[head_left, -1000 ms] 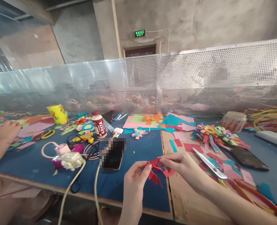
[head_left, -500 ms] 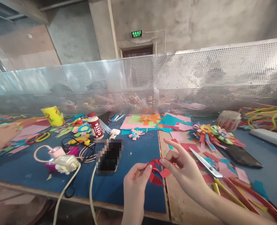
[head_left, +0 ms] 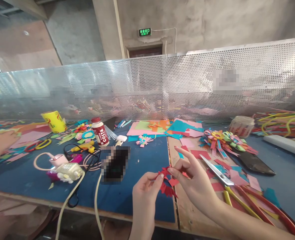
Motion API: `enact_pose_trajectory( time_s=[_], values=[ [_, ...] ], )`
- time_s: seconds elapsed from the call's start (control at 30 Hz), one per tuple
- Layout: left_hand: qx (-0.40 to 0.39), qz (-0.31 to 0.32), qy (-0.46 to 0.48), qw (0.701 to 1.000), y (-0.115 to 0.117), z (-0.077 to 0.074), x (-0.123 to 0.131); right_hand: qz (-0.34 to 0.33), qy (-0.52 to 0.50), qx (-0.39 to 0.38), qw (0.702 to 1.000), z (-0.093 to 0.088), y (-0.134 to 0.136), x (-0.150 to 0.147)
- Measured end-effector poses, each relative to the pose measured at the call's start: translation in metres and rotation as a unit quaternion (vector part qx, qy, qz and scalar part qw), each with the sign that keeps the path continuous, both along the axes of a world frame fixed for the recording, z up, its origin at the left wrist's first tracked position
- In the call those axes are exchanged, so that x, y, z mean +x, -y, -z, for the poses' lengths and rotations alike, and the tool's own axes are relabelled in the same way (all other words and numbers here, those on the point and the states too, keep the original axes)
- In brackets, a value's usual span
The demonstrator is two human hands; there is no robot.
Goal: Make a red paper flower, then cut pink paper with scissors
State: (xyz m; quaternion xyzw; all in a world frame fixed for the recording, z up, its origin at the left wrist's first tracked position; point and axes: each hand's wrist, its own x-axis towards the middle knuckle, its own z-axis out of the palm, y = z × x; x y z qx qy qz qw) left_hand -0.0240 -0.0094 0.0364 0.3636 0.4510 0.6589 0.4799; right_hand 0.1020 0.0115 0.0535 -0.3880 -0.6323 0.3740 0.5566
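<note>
A fringed red paper strip (head_left: 167, 190), curled into a ring, is held above the table's front part. Thumb and fingers of my left hand (head_left: 147, 190) pinch its left side. My right hand (head_left: 189, 173) pinches the upper right part between thumb and fingers, with the index finger stretched out. Right of my right hand lie scissors (head_left: 222, 173) with yellow and red handles, on top of pink, red and blue paper scraps (head_left: 237, 178). A pink and blue paper flower (head_left: 144, 140) lies beyond my hands.
To the left are a phone (head_left: 115, 164), a power strip with cables (head_left: 67, 170), a yellow glue gun (head_left: 84, 146) and a bottle (head_left: 100, 131). Coloured sheets (head_left: 137, 128) lie along the perforated metal screen (head_left: 147, 86). Another person's hand (head_left: 5, 141) works at far left.
The view has shifted slightly. Both hands keep their pinch on the red paper strip, which has turned a little; the other person's hand at left has moved slightly.
</note>
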Motion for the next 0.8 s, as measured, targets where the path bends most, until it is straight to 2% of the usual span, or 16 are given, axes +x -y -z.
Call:
enact_pose_trajectory(
  time_s=[0.23,0.53,0.8],
  values=[
    [-0.006,0.01,0.014,1.0,-0.0022,0.004,-0.0004,0.007,0.008,0.004,1.0,0.0018,0.0007,-0.0004],
    [-0.014,-0.017,0.043,0.999,-0.0002,0.0029,0.0046,0.005,0.004,0.007,1.0,0.0021,0.0016,-0.0014],
    [-0.001,-0.029,0.059,0.998,-0.0025,0.01,0.0077,0.023,0.001,0.021,1.0,0.0054,0.0039,-0.0047]
  ],
)
